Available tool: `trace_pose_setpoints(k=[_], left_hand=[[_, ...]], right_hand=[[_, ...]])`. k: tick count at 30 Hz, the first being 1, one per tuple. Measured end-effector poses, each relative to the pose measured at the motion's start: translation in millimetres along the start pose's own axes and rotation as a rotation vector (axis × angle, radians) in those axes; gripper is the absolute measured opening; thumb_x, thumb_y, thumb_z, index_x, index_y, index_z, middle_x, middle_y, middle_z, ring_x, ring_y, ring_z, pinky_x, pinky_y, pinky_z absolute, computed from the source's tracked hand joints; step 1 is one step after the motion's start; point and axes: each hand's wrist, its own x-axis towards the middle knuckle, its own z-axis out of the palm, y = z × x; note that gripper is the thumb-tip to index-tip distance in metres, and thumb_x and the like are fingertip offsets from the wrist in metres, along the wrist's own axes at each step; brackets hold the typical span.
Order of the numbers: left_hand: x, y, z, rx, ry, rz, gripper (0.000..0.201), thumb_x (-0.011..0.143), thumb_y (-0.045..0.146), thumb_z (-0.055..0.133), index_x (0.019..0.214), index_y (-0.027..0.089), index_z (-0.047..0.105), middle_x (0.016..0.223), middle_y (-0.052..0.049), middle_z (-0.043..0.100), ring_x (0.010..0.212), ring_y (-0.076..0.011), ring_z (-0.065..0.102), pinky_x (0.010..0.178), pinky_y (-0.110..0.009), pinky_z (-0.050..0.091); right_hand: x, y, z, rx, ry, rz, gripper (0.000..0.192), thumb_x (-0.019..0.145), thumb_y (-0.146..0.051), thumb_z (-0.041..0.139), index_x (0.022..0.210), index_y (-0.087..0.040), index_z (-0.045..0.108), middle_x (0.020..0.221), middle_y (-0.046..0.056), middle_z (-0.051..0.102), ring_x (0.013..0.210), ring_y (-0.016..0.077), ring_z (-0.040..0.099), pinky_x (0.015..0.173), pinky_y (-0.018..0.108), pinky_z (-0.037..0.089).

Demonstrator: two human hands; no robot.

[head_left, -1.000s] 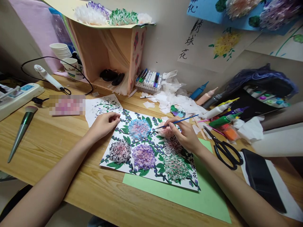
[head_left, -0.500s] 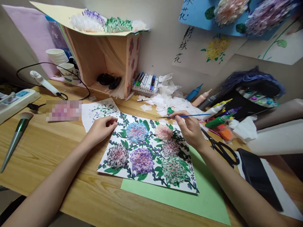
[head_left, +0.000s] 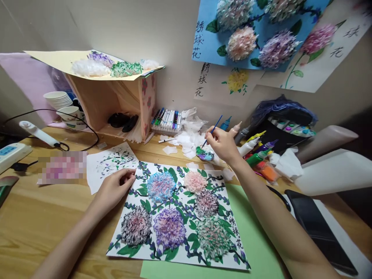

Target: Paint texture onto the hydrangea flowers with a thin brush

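My right hand [head_left: 222, 143] is closed around a thin blue paintbrush [head_left: 215, 126]. The brush slants down, its tip at a small palette [head_left: 207, 156] smeared with green, purple and blue paint. My left hand [head_left: 117, 185] has its fingers curled at the upper left edge of a flower picture [head_left: 186, 217], gripping the sheet. Raised fluffy blossoms in blue, pink, purple, black and green cover the white paper, among painted green leaves and dark stems. Black characters run down its right side. Beneath it lies a green sheet [head_left: 261, 232], partly covered.
A paint-dabbed white paper [head_left: 112, 162] lies left of the picture. Behind are a marker set [head_left: 167, 119], crumpled tissue [head_left: 193, 122] and an open box [head_left: 116, 100]. Paint bottles [head_left: 258, 155], a black case [head_left: 319, 228] and a white roll [head_left: 334, 170] stand or lie at the right.
My right hand has moved from above the picture's top edge to the palette, and the brush has swung from level to steep. My left hand stays at the picture's edge. The view has tilted up.
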Motion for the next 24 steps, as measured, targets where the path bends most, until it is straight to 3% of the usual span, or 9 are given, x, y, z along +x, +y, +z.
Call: trace_pose_setpoints(k=[4, 8, 24], left_hand=[[-0.8, 2.4, 0.8, 0.010, -0.010, -0.035, 0.048, 0.079, 0.056, 0.047, 0.104, 0.018, 0.062, 0.078, -0.003, 0.064, 0.072, -0.0184, 0.058, 0.068, -0.028, 0.043], [-0.1, 3.6, 2.2, 0.042, -0.011, -0.046, 0.047, 0.078, 0.057, 0.048, 0.103, 0.019, 0.062, 0.081, -0.003, 0.066, 0.073, -0.0185, 0.059, 0.068, -0.027, 0.043], [1.9, -0.5, 2.2, 0.029, -0.027, -0.103, 0.048, 0.075, 0.058, 0.054, 0.106, 0.023, 0.060, 0.088, -0.001, 0.067, 0.082, -0.0209, 0.059, 0.072, -0.028, 0.044]], right_hand=[[-11.8, 17.9, -10.7, -0.057, -0.021, 0.042, 0.019, 0.082, -0.024, 0.045, 0.065, -0.019, 0.053, 0.062, 0.002, 0.059, 0.061, 0.0152, 0.052, 0.060, 0.028, 0.037], [-19.7, 28.3, -6.6, -0.054, -0.066, 0.054, 0.020, 0.083, -0.023, 0.043, 0.068, -0.019, 0.055, 0.065, 0.002, 0.061, 0.061, 0.0144, 0.052, 0.059, 0.027, 0.037], [-28.3, 33.8, -7.0, 0.014, -0.037, 0.083, 0.022, 0.086, -0.025, 0.042, 0.071, -0.018, 0.057, 0.073, 0.004, 0.063, 0.067, 0.0160, 0.055, 0.065, 0.029, 0.039]])
